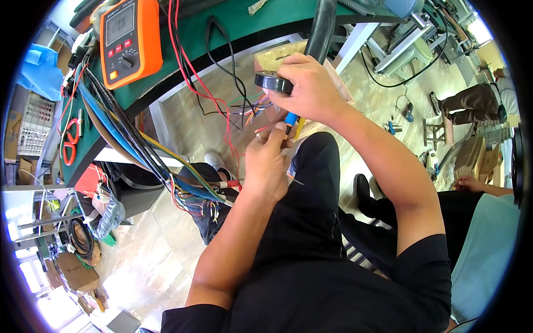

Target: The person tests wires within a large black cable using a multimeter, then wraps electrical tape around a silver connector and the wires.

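Observation:
My right hand (311, 89) is closed around a roll of black electrical tape (273, 82), held on edge below the table's front edge. Just below it, my left hand (266, 164) pinches a thin wire end with a blue section (290, 119). A yellow strip shows beside that blue section. The fingertips of my left hand partly cover the wire, so where it joins is hidden. A thick black cable (323, 30) comes down from the table behind my right hand. Several thin coloured wires (256, 105) fan out left of the tape roll.
An orange multimeter (132, 41) lies on the green table (244, 14), with red leads (180, 53) hanging down. Orange-handled scissors (70, 145) and a cable bundle (119, 130) are at the left. At the right sits another person in a light teal garment (488, 238).

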Tool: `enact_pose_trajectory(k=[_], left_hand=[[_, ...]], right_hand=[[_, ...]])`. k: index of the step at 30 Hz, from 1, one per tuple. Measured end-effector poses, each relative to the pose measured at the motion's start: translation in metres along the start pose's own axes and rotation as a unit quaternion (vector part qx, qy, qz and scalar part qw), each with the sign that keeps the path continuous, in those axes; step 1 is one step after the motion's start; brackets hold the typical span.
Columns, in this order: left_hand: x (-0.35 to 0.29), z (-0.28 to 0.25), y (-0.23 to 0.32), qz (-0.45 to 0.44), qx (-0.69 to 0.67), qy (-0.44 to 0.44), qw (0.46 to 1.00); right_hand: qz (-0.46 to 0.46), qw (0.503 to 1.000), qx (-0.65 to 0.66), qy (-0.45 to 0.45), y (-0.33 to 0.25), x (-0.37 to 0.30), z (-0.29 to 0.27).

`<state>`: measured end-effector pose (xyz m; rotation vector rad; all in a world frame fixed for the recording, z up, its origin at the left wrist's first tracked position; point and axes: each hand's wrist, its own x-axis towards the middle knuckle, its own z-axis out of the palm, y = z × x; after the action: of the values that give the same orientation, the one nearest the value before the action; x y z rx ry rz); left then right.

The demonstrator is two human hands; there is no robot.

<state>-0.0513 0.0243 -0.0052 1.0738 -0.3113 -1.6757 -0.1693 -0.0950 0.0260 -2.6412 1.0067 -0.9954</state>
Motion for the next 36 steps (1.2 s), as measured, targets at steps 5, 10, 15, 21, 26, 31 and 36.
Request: enact_pose_trajectory(k=[5,10,15,21,26,31,36], left_hand=[[-0.002,0.010,-0.002,-0.037,-0.073,0.002,0.997],[0.002,0.010,-0.009,-0.080,-0.109,-0.003,0.991],[0.010,0.004,-0.019,-0.027,-0.156,-0.009,0.987],[0.015,-0.001,-0.022,0.174,0.091,0.015,0.980],[0.020,-0.013,-0.028,0.389,0.388,0.039,0.835],[0.000,-0.016,-0.037,0.482,0.697,0.066,0.526],[-0.009,-0.049,-0.053,0.464,0.692,-0.046,0.550]], right_hand=[[-0.069,0.991,-0.061,-0.101,0.008,0.001,-0.005],[-0.070,0.969,-0.118,-0.203,0.008,0.008,-0.012],[-0.050,0.986,-0.097,-0.126,0.011,0.004,-0.002],[-0.056,0.996,-0.071,-0.010,0.009,0.001,0.011],[-0.049,0.997,-0.048,0.028,0.010,-0.001,0.017],[-0.006,0.995,-0.040,0.087,0.003,-0.003,0.022],[0.112,0.985,0.068,0.109,-0.005,-0.002,0.012]])
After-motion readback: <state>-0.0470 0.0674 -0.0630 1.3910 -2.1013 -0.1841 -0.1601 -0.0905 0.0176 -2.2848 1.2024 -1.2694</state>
